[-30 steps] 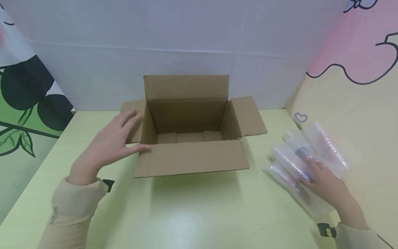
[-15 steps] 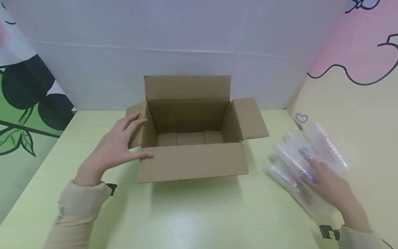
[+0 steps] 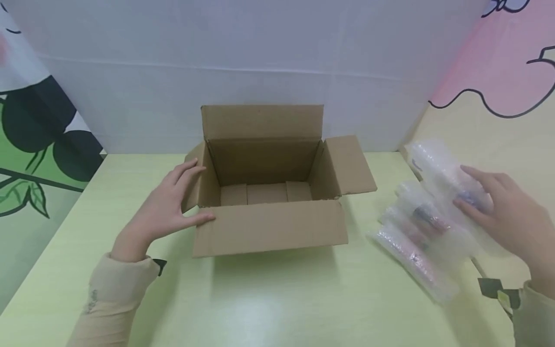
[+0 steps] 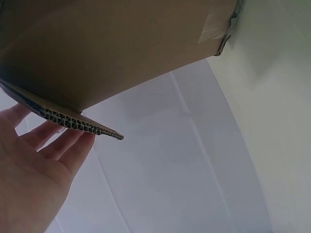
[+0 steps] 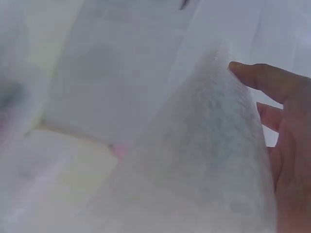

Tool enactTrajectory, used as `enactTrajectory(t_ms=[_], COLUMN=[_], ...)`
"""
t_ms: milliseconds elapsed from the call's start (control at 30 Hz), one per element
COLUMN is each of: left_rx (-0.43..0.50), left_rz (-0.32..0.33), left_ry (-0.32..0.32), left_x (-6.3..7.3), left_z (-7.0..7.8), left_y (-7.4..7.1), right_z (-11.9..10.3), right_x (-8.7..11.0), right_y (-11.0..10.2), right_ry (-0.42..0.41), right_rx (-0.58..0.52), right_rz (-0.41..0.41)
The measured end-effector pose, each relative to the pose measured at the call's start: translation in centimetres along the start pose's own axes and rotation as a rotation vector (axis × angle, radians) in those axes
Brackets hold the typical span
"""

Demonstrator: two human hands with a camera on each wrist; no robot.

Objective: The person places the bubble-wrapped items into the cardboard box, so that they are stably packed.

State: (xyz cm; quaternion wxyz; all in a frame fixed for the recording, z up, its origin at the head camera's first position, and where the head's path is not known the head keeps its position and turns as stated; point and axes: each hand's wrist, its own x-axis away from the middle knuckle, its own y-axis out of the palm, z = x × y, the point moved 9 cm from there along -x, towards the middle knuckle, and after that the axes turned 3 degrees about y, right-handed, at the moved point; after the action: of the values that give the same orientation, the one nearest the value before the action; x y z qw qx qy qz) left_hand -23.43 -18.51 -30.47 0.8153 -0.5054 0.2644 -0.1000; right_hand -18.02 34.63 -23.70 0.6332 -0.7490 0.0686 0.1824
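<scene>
An open cardboard box (image 3: 269, 226) stands on the table with its flaps spread. At its near left corner my left hand (image 3: 162, 207) holds the flaps, thumb on the front flap and fingers on the left one. The left wrist view shows those fingers (image 4: 73, 145) against the flap's edge. To the right, my right hand (image 3: 511, 212) pinches a bubble-wrapped roll (image 3: 442, 164), lifted and tilted, between thumb and fingers. Its contents are blurred through the wrap. Below it lie more bubble-wrapped rolls (image 3: 412, 260), with hints of pink and dark blue inside.
The pale table (image 3: 269, 308) reaches back to a white cloth backdrop (image 3: 260, 62). Patterned walls flank both sides, the right one (image 3: 490, 62) close to the rolls. The box's right flap (image 3: 350, 164) sticks out toward the rolls.
My right hand has lifted one bubble-wrapped roll off the others, up and to the right. My left hand has shifted slightly right, and the box's left flap has tilted further upright.
</scene>
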Motion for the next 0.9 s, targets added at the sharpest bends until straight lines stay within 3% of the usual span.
enactTrajectory(t_ms=[100, 167, 300, 500, 600, 900], left_rx=[0.001, -0.001, -0.012, -0.032, -0.040, -0.064], left_rz=[0.003, 0.008, 0.022, 0.058, 0.074, 0.108], left_ry=[0.010, 0.022, 0.048, 0.076, 0.107, 0.161], left_x=[0.1, 0.1, 0.4, 0.9, 1.2, 2.1], left_z=[0.6, 1.2, 2.5, 4.3, 5.4, 8.1], left_y=[0.3, 0.5, 0.9, 1.3, 1.6, 1.7], right_z=[-3.0, -5.6, -11.0, -18.2, -20.5, -24.8], right_x=[-1.9, -3.1, -5.1, -7.1, -7.7, -7.6], right_y=[-3.0, -4.2, -5.1, -4.7, -3.6, 1.6], right_ry=[-0.105, -0.193, -0.369, -0.657, -0.729, -0.771], right_rx=[0.011, 0.022, 0.028, 0.003, 0.016, 0.153], right_rz=[0.112, 0.143, 0.105, 0.047, -0.035, -0.396])
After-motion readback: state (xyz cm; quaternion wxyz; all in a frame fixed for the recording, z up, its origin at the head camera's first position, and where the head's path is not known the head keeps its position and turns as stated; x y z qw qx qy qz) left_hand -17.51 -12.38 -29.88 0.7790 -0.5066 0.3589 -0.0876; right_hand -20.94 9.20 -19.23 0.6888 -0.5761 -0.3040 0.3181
